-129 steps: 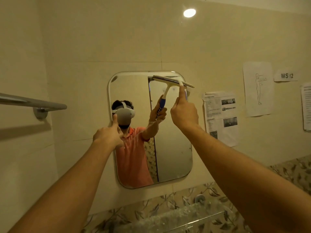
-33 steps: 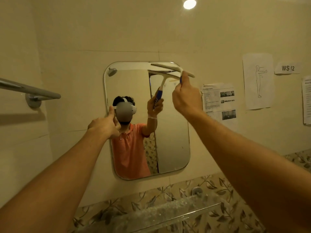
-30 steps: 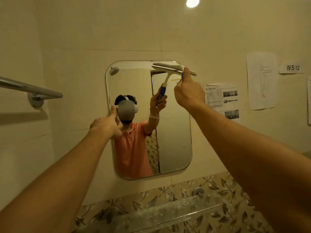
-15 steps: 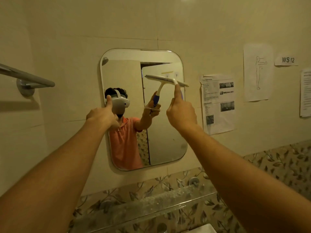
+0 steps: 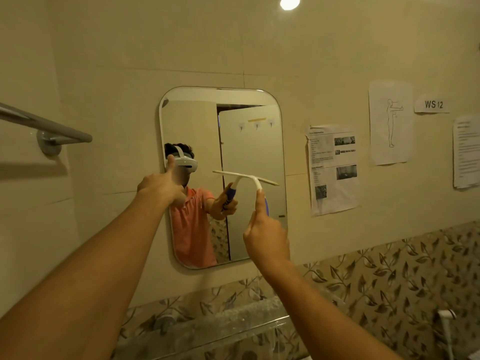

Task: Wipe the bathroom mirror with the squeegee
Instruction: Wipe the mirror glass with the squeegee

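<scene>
Glass mirror [image 5: 249, 141] on the wall: my left hand [image 5: 158, 187], fingers curled and thumb raised, rests at its left edge. My right hand [image 5: 267, 237] grips the squeegee [image 5: 249, 178] handle, blade against the glass mid-height, reaching the right edge.

The mirror [image 5: 252, 141] is smooth, glossy glass; the squeegee [image 5: 255, 182] looks like white plastic with a blue grip (possibly rubber). The towel bar [image 5: 52, 126] is satin metal, the wall tiles [image 5: 155, 48] smooth with slight sheen, the posted sheets [image 5: 332, 167] matt paper
</scene>
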